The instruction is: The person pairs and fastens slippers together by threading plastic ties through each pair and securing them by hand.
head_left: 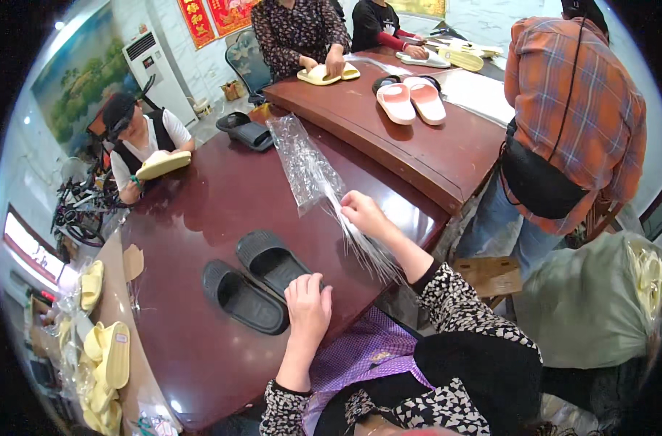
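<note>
Left hand: (308,305) palm down, fingers curled loosely on the heel of the nearer black slipper (273,261), pinning it more than gripping it
Right hand: (361,212) pinched shut on the clear plastic bag (309,167)
Slippers: black pair, second one (243,296) just beside the first, near the table (200,349) edge closest to me
Bag: long axis runs away from me toward the far edge
Nearer hand: left one's already touching; bag lies right of the slippers
</note>
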{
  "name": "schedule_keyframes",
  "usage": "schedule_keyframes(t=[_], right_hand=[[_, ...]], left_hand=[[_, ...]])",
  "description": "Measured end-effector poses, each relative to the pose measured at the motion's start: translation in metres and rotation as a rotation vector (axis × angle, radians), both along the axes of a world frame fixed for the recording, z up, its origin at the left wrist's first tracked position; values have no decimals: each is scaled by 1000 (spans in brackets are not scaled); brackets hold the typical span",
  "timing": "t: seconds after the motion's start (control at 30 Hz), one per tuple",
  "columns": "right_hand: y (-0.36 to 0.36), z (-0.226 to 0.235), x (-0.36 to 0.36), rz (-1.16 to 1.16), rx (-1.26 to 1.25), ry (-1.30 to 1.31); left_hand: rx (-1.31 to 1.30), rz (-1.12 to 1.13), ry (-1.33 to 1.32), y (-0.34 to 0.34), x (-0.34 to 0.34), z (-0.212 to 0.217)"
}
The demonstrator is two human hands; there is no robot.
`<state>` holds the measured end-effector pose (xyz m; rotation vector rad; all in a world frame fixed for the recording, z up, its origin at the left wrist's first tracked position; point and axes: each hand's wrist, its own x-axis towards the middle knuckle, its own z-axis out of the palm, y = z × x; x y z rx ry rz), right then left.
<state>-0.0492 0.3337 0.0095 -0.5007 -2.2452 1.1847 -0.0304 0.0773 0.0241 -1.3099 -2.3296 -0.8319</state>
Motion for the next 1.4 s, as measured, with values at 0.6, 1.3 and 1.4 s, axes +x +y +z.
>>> schedule_keyframes(t=[0.6, 1.3, 1.4], right_hand=[[-18, 8, 16, 236, -185, 272], [-36, -34, 12, 75, 591, -201], [-33, -32, 4, 81, 462, -286]], left_hand=[[339, -269, -351, 134, -90, -24], [813, -227, -1308, 120, -90, -45], [810, -217, -1329, 116, -83, -49]])
